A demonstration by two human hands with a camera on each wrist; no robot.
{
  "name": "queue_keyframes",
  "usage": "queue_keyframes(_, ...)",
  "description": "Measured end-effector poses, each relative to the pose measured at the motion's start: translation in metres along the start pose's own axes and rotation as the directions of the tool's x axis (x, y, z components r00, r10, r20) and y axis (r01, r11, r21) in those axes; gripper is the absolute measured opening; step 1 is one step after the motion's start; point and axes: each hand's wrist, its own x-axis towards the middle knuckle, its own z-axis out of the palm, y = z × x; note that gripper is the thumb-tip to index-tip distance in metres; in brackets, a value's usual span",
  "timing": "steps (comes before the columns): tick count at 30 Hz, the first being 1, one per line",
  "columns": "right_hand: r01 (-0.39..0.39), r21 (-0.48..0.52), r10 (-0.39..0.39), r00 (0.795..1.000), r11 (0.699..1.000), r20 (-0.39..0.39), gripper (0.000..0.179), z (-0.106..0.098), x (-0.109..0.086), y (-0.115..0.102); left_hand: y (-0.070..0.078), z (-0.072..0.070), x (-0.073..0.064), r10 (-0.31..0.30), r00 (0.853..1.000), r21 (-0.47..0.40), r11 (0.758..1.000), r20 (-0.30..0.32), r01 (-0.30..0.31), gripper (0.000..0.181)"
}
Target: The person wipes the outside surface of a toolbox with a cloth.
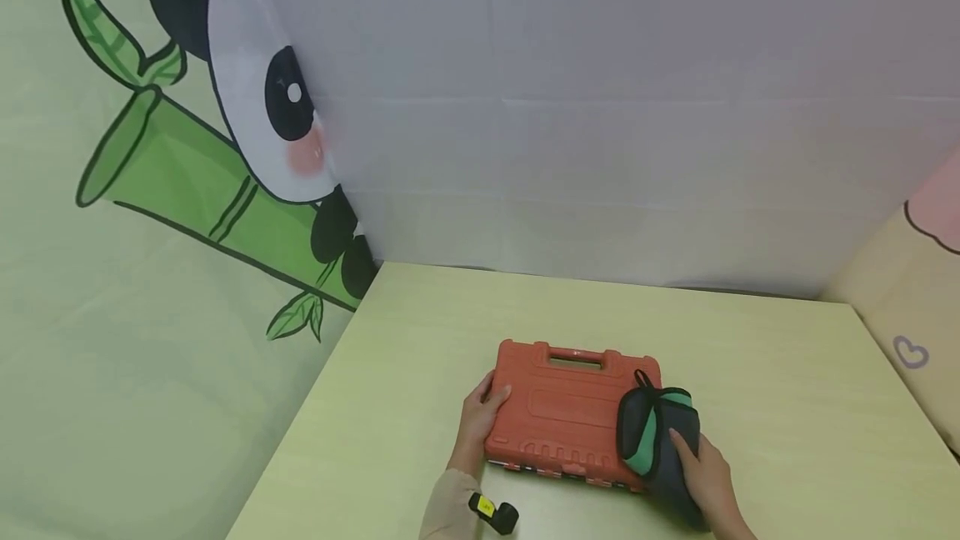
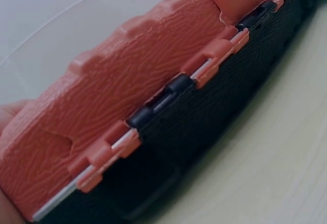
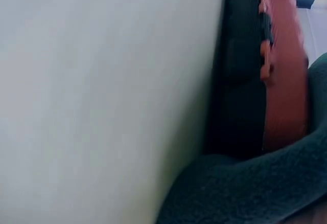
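Observation:
A red plastic carrying case (image 1: 566,402) lies on the table, its handle toward the far side. My left hand (image 1: 476,422) grips its left edge, thumb over the top. Red and black hinges (image 2: 171,93) run along the near side in the left wrist view, above a dark lower half. In my right hand (image 1: 709,475) is a dark fabric pouch (image 1: 678,432) with green panels and a black cord loop. The thumb lies over the pouch, which overlaps the case's near right corner. Dark fleecy cloth of the pouch (image 3: 245,188) fills the lower part of the right wrist view.
The pale yellow table (image 1: 780,390) reaches back to a plain grey-white curtain (image 1: 600,107). At the left hangs a cloth printed with a panda and bamboo (image 1: 180,157). A small black wrist camera (image 1: 493,512) sits by the left sleeve (image 1: 448,507).

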Motion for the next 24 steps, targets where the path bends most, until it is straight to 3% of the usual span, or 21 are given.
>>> queue_keyframes(5, 0.043, -0.056, -0.044, 0.999, 0.998, -0.006, 0.061, -0.003, -0.003, 0.002, -0.019, 0.000, 0.014, -0.004, 1.000, 0.015, 1.000, 0.014, 0.003, 0.063)
queue_keyframes(9, 0.093, -0.078, -0.095, 0.995, 0.993, -0.024, 0.054, -0.009, 0.009, 0.000, -0.033, 0.001, 0.027, -0.015, 1.000, 0.025, 1.000, 0.012, 0.015, 0.067)
queue_keyframes(13, 0.135, -0.059, -0.137, 0.990, 0.989, -0.036, 0.050, -0.014, 0.029, -0.003, -0.032, 0.001, 0.027, -0.017, 1.000, 0.028, 0.999, 0.009, 0.017, 0.068)
queue_keyframes(20, 0.172, -0.025, -0.173, 0.984, 0.985, -0.053, 0.048, -0.020, 0.069, -0.011, -0.014, 0.002, 0.016, -0.009, 0.999, 0.023, 1.000, 0.030, 0.009, 0.064)
queue_keyframes(24, 0.145, 0.021, -0.145, 0.989, 0.989, -0.032, 0.051, -0.024, 0.089, -0.013, -0.025, 0.005, 0.023, -0.002, 1.000, 0.037, 0.999, 0.008, 0.002, 0.069)
